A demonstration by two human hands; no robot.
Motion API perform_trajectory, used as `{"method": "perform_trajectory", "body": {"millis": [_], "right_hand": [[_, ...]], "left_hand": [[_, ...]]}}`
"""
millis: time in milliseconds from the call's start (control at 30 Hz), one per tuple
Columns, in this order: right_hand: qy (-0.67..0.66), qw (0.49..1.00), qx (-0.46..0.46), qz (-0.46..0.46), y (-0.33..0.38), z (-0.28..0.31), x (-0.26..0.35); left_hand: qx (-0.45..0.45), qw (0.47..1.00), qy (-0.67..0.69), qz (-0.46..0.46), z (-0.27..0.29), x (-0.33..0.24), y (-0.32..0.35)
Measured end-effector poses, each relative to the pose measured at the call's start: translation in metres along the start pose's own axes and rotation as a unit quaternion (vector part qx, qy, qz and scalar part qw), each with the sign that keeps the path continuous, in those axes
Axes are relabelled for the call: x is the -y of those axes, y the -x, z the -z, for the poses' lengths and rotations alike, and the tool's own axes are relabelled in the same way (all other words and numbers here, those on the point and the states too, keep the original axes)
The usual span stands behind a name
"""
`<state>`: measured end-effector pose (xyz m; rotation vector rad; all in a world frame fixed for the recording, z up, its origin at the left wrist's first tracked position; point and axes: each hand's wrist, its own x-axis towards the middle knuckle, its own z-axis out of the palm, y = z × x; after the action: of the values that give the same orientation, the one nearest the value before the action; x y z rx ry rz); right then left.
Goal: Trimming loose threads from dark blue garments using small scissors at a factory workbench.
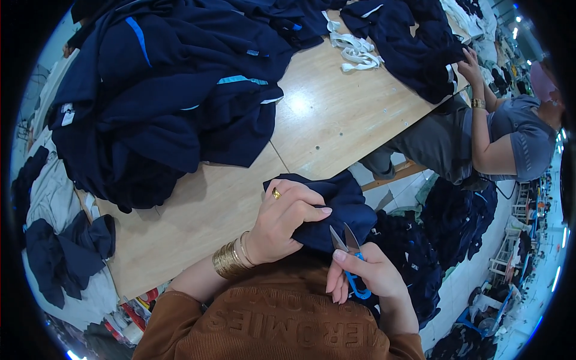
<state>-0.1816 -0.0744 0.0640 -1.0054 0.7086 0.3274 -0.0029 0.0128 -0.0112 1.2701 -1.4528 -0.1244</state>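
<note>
My left hand (287, 217), with a ring and bangles, pinches a dark navy garment (345, 201) at the table's near edge. Most of that cloth hangs to the right of my fingers. In my right hand (372, 270) is a pair of small scissors (354, 261) with blue handles. Their blades stand apart and point up toward the cloth, close to its lower edge. Whether the blades touch the fabric I cannot tell.
A big heap of navy garments (162, 114) covers the left of the wooden table (324, 114). White strips (358, 51) lie at the far side. On the right, a co-worker (510, 132) handles another dark garment (414, 45). More dark clothes (444, 222) are piled on the floor.
</note>
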Motion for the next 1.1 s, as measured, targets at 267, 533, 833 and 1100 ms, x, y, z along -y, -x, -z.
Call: {"method": "perform_trajectory", "body": {"millis": [267, 533, 833, 1100], "right_hand": [[-0.011, 1.0, 0.011, -0.003, -0.002, 0.003, -0.001], [-0.018, 1.0, 0.001, 0.013, -0.005, 0.002, -0.006], [0.293, 0.799, -0.367, 0.375, -0.017, -0.009, -0.007], [0.4, 0.711, -0.348, 0.462, -0.034, -0.008, -0.009]], "left_hand": [[-0.003, 1.0, -0.003, -0.004, -0.002, 0.001, 0.002], [-0.005, 1.0, -0.003, 0.005, -0.002, 0.0, 0.001], [-0.01, 0.999, 0.014, 0.038, -0.001, -0.002, 0.0], [0.004, 0.997, 0.03, 0.065, -0.001, -0.005, -0.005]]}}
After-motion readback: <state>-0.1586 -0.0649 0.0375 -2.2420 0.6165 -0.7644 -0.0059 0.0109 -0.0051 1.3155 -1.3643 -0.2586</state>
